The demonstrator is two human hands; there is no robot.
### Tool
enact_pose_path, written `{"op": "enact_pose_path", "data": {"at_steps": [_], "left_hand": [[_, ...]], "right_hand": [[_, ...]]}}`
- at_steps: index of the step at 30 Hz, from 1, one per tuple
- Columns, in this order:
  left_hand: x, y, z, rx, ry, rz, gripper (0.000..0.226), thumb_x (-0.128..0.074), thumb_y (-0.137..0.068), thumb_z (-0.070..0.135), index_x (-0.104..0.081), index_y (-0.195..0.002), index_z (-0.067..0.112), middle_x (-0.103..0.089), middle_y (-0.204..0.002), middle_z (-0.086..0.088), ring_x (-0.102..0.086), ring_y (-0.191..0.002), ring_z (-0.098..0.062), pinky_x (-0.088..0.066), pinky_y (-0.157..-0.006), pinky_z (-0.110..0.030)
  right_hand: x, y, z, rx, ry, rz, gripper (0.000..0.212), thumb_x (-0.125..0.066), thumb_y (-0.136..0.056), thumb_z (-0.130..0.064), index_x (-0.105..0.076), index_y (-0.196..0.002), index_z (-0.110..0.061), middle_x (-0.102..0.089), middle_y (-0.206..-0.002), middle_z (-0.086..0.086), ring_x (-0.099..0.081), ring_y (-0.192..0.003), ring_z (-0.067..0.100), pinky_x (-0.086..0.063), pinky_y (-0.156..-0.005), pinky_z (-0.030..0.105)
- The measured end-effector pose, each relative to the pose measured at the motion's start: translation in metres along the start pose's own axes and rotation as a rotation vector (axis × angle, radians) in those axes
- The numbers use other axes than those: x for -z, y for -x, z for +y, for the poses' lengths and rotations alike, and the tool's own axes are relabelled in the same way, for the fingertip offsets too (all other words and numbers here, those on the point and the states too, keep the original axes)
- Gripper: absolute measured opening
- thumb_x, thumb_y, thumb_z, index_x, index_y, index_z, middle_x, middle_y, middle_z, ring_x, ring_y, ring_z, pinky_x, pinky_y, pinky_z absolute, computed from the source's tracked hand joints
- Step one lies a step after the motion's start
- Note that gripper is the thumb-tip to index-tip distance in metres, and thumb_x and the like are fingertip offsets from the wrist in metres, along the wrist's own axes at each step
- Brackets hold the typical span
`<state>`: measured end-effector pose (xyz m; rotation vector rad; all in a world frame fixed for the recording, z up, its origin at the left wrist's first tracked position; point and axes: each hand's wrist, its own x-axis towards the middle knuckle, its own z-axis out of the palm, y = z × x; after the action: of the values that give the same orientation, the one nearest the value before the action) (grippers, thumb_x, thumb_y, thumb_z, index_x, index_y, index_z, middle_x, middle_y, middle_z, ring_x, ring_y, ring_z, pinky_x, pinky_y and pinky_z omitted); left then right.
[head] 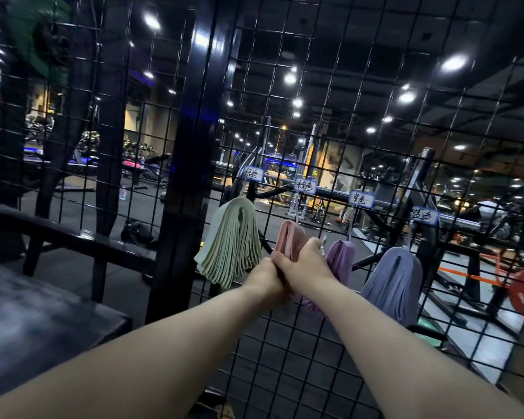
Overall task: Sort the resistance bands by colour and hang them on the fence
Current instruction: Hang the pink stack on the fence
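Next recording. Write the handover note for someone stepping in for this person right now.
Left hand: grips the pink bands low down.
Right hand: grips the same bundle higher up.
Done: green bands, purple bands and blue bands hang in separate bundles on the fence.
Left: the pink bundle is at the fence between green and purple; whether it sits on a hook is hidden. Seat it, then release.

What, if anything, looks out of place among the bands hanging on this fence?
Nothing stands out. The green bands, purple bands and blue bands each hang in a neat single-colour bundle on the fence. The left hand and right hand grip the pink bands, hiding part of that bundle.
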<state>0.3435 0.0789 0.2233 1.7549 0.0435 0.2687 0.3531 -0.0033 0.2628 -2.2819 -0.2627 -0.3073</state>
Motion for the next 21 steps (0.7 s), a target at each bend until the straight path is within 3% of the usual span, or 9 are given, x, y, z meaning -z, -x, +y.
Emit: {"op": "enact_pose_path", "data": {"at_steps": [1, 4, 6, 8, 10, 13, 16, 18, 21], "left_hand": [[0.002, 0.005, 0.006, -0.016, 0.022, -0.055, 0.028, -0.039, -0.104, 0.014, -0.06, -0.119, 0.003, -0.066, -0.108, -0.021, -0.059, -0.117, -0.034, -0.049, -0.09, -0.035], [0.01, 0.012, -0.003, -0.194, -0.615, -0.143, 0.033, -0.048, -0.101, 0.01, -0.055, -0.132, 0.0, -0.062, -0.126, -0.016, -0.057, -0.122, -0.029, -0.047, -0.091, -0.022], [0.02, 0.015, -0.014, -0.093, -0.784, -0.206, 0.032, -0.054, -0.099, 0.022, -0.06, -0.126, 0.006, -0.064, -0.119, -0.012, -0.063, -0.109, -0.028, -0.051, -0.09, -0.031], [0.032, 0.025, -0.01, -0.051, -0.882, -0.193, 0.028, -0.053, -0.097, 0.035, -0.063, -0.11, 0.012, -0.066, -0.104, -0.009, -0.068, -0.082, -0.023, -0.055, -0.07, -0.032], [0.046, 0.031, 0.003, -0.14, -1.004, -0.119, 0.02, -0.05, -0.097, 0.033, -0.059, -0.093, 0.016, -0.066, -0.096, -0.008, -0.069, -0.079, -0.025, -0.056, -0.066, -0.033], [0.065, 0.033, 0.025, -0.396, -0.845, 0.28, 0.022, -0.042, -0.099, 0.03, -0.051, -0.089, 0.013, -0.062, -0.09, -0.007, -0.063, -0.086, -0.029, -0.045, -0.067, -0.034], [0.079, 0.01, 0.041, -0.511, -0.695, 0.682, 0.022, -0.05, -0.094, 0.033, -0.049, -0.107, 0.015, -0.05, -0.1, -0.001, -0.053, -0.098, -0.025, -0.041, -0.08, -0.035], [0.082, -0.008, 0.048, -0.34, -0.729, 0.698, 0.05, -0.058, -0.088, 0.042, -0.043, -0.125, 0.012, -0.046, -0.121, -0.007, -0.045, -0.116, -0.027, -0.037, -0.099, -0.039], [0.079, -0.028, 0.056, -0.136, -0.596, 0.651, 0.073, -0.063, -0.08, 0.061, -0.042, -0.128, 0.01, -0.048, -0.129, -0.011, -0.046, -0.123, -0.031, -0.036, -0.103, -0.044]], "right_hand": [[-0.001, 0.002, 0.001, -0.002, 0.001, -0.017, 0.061, -0.067, -0.091, -0.04, -0.029, -0.125, -0.007, -0.052, -0.111, 0.007, -0.054, -0.095, 0.024, -0.044, -0.076, 0.03], [-0.001, 0.009, 0.003, 0.002, 0.001, -0.025, 0.057, -0.066, -0.092, -0.04, -0.029, -0.122, -0.01, -0.056, -0.113, 0.008, -0.055, -0.09, 0.023, -0.045, -0.064, 0.028], [0.0, 0.013, 0.003, 0.01, 0.024, -0.005, 0.052, -0.064, -0.093, -0.04, -0.027, -0.118, -0.012, -0.058, -0.116, 0.01, -0.057, -0.091, 0.024, -0.048, -0.066, 0.028], [0.0, 0.015, 0.0, 0.012, 0.03, 0.005, 0.05, -0.063, -0.094, -0.038, -0.026, -0.117, -0.014, -0.06, -0.121, 0.012, -0.059, -0.091, 0.024, -0.05, -0.073, 0.033], [-0.002, 0.016, -0.003, 0.006, 0.025, 0.009, 0.05, -0.061, -0.096, -0.035, -0.025, -0.122, -0.012, -0.059, -0.126, 0.015, -0.056, -0.09, 0.023, -0.047, -0.072, 0.03], [-0.005, 0.016, -0.009, 0.018, 0.045, 0.04, 0.055, -0.06, -0.097, -0.033, -0.021, -0.127, -0.007, -0.055, -0.131, 0.017, -0.058, -0.105, 0.03, -0.045, -0.077, 0.027], [-0.011, 0.014, -0.013, 0.011, 0.038, 0.095, 0.051, -0.059, -0.095, -0.04, -0.017, -0.113, -0.018, -0.053, -0.127, 0.017, -0.058, -0.112, 0.034, -0.05, -0.093, 0.044], [-0.015, 0.013, -0.017, -0.008, 0.022, 0.112, 0.053, -0.058, -0.093, -0.046, -0.015, -0.109, -0.02, -0.051, -0.126, 0.019, -0.058, -0.11, 0.037, -0.052, -0.093, 0.051], [-0.019, 0.01, -0.022, -0.008, 0.072, 0.148, 0.058, -0.056, -0.093, -0.049, -0.017, -0.118, -0.014, -0.046, -0.13, 0.025, -0.054, -0.116, 0.042, -0.049, -0.095, 0.049]]}}
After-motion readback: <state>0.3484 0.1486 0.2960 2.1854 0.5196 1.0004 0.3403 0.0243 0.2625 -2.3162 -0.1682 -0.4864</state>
